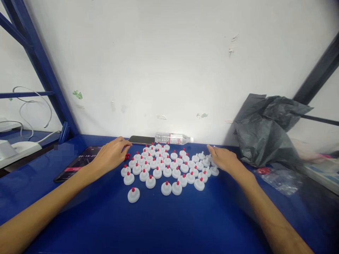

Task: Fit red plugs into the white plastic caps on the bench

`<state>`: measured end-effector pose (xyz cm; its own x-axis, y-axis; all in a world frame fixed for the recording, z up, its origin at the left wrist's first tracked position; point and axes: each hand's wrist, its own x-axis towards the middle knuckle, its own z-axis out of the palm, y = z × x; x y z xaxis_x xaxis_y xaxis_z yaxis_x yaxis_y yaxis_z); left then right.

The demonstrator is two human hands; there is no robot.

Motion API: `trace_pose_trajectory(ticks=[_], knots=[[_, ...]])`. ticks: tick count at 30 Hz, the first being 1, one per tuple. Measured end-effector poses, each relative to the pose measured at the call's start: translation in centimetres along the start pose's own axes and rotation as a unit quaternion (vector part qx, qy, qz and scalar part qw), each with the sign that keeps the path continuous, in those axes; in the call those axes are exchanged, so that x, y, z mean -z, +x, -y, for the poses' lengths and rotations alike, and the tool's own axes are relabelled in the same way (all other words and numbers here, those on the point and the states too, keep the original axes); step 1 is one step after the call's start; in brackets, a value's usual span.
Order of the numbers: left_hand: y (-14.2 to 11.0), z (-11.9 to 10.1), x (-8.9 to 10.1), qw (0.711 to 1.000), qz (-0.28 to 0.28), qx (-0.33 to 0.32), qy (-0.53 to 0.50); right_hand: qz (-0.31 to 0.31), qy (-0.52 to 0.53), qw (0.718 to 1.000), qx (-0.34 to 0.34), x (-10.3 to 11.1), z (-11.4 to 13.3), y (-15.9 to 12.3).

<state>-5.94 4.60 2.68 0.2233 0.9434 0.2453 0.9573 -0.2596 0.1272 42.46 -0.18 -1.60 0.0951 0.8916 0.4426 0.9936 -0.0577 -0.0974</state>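
While the left hand (112, 152) curls beside the small red caps (127, 156), the right, half-open hand (224, 158) is near the white nozzle lids (134, 197) on the worktop (169, 227); whether either grips anything, I cannot tell. Lids seem light, stiff, best pinched by rims.

Left forearm (45, 206) ran off lower left, right forearm (272, 211) off lower right; the left one hid part of the phone (81, 160). Bottle label (177, 139) print was too small to read. Whether left hand (112, 153) or right hand (224, 158) pinched a white piece (214, 171) was unclear.
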Motion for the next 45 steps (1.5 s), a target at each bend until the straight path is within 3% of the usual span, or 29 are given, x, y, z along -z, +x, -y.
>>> trace_pose_trajectory(ticks=[6, 14, 19, 21, 23, 26, 30, 32, 34, 38, 42, 45], knots=[[0.0, 0.8, 0.4, 0.996, 0.038, 0.050, 0.071, 0.059, -0.007, 0.998, -0.029, 1.3, 0.6, 0.0], [0.2, 2.0, -0.3, 0.989, 0.077, 0.065, 0.104, 0.090, 0.095, 0.982, 0.140, 3.0, 5.4, -0.4], [0.2, 1.7, -0.6, 0.990, 0.091, 0.049, 0.099, 0.200, 0.150, 0.955, 0.162, 2.3, 7.5, -1.9], [0.1, 1.5, -0.7, 0.990, 0.097, 0.044, 0.097, 0.216, 0.143, 0.952, 0.163, 2.1, 7.7, -2.1], [0.0, 1.3, -0.8, 0.989, 0.104, 0.039, 0.095, 0.205, 0.142, 0.955, 0.161, 2.0, 7.6, -2.1], [-0.2, 1.1, -0.7, 0.989, 0.108, 0.036, 0.094, 0.140, 0.153, 0.965, 0.162, 2.1, 7.4, -1.8], [-0.2, 0.7, 0.1, 0.996, 0.046, 0.047, 0.066, 0.012, 0.198, 0.964, 0.178, 2.5, 7.6, -1.8], [-0.4, 0.4, 0.3, 0.999, -0.020, 0.015, 0.023, -0.033, 0.232, 0.951, 0.204, 2.7, 8.3, -2.2], [-0.7, 0.1, 0.0, 0.994, -0.085, -0.061, -0.019, -0.061, 0.262, 0.930, 0.251, 2.7, 9.5, -2.9], [-2.0, -0.7, -2.0, 0.948, -0.179, -0.252, -0.069, -0.086, 0.277, 0.889, 0.354, 2.1, 12.9, -4.8], [-3.8, -2.3, -3.8, 0.894, -0.220, -0.383, -0.077, -0.117, 0.298, 0.859, 0.399, 1.0, 15.3, -6.4], [-4.7, -3.6, -4.3, 0.873, -0.215, -0.431, -0.079, -0.130, 0.326, 0.831, 0.431, 0.6, 16.0, -6.9]])
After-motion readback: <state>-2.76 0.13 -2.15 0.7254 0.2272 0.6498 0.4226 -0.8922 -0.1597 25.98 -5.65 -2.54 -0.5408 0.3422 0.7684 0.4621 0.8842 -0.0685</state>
